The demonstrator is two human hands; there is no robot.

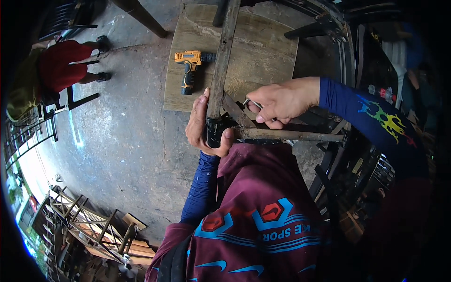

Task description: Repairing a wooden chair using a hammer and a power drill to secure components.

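My left hand (198, 123) is wrapped round the corner of a metal-and-wood frame (223, 61), fingers on its outer side and thumb over the near face. A black leg end (214, 132) sits at that corner, partly covered by the palm. Inside the corner, a short diagonal brace (238, 112) joins the two rails. Just right of the brace, my right hand (286, 103) is closed on a thin, bent silver hex key (254, 103). Whether the key's tip sits in a bolt cannot be made out.
A yellow-and-black cordless drill (190, 70) lies on a wooden board (263, 44) beneath the frame. Dark metal frames (350, 51) crowd the right side. At far left stands a person in red (63, 66). More frames and planks (101, 230) lie at lower left.
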